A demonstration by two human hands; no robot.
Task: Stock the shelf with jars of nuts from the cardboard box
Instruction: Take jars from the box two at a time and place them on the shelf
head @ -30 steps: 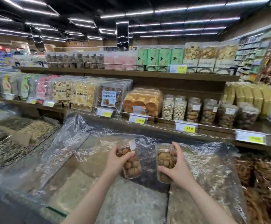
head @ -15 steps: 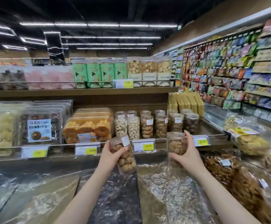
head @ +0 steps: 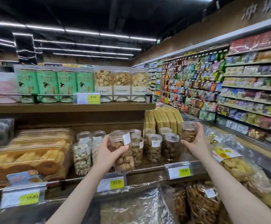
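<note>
Along wooden shelf, jars line supermarket aisle.

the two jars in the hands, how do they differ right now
The left-hand jar tilts, held before the shelf's front rail; the right-hand jar stands upright, farther back beside the yellow packs. The left-hand jar shows a white label; the right-hand jar shows none. Both are clear, lidded, filled with brown nuts.

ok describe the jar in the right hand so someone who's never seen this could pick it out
Find the wooden middle shelf under the green packets, then its cluster of clear nut jars. At the right end, in front of the yellow packs, the right hand holds the jar aloft. Unlike its neighbours, it is off the shelf and highest.
</note>
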